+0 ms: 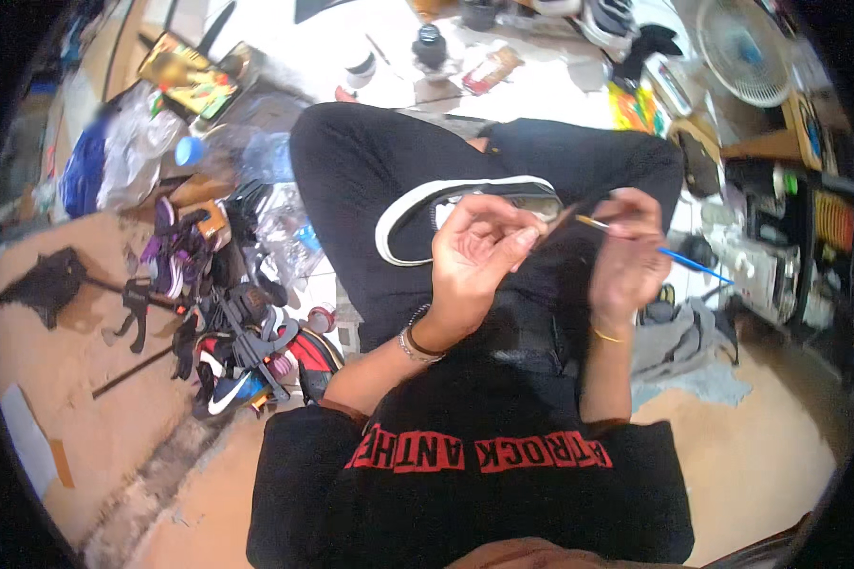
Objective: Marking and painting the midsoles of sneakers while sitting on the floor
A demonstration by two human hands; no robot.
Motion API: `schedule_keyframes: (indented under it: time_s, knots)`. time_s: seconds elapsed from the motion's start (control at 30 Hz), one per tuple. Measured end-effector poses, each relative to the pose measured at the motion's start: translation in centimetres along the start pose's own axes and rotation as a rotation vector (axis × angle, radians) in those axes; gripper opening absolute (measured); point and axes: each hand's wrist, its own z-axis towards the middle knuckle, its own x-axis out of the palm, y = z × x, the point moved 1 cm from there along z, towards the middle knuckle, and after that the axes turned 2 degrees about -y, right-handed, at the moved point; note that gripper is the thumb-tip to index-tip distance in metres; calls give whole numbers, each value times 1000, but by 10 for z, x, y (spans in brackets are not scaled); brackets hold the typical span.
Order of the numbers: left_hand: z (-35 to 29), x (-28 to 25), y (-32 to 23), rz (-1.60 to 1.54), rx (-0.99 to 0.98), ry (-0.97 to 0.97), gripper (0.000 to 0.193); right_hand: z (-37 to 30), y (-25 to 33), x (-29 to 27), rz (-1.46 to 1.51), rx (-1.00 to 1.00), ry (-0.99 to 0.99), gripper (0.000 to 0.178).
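Note:
My left hand is closed in a pinch on one end of a thin brown strip. The strip slants up toward my right hand, and its exact kind is hard to make out. My right hand, slightly blurred, grips a slim paintbrush with a blue handle. The brush's pale tip points left at the strip, close to it or touching; I cannot tell which. A black shoe with a white sole lies across my lap behind my left hand, which hides part of it.
Left of me sits a pile of shoes and clamps, with a large plastic bottle beyond. Small jars stand ahead. A fan is at the far right, above a dark open cabinet. Grey cloth lies at right.

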Motion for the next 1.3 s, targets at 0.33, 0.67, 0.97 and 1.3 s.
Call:
schedule_keyframes:
  time_s: [0.33, 0.67, 0.97, 1.3]
  knots:
    - [1, -125, -64, 841, 380, -444, 10, 17, 6, -169, -679, 937, 394, 40]
    - [6, -114, -64, 1580, 460, -195, 17, 62, 16, -150, -1248, 472, 194, 25]
    - [9, -93, -57, 1753, 286, -160, 33, 86, -12, -8, -639, 26, 483, 50]
    - [28, -81, -56, 1900, 180, -108, 32, 79, -111, 37, -533, 350, 962, 25]
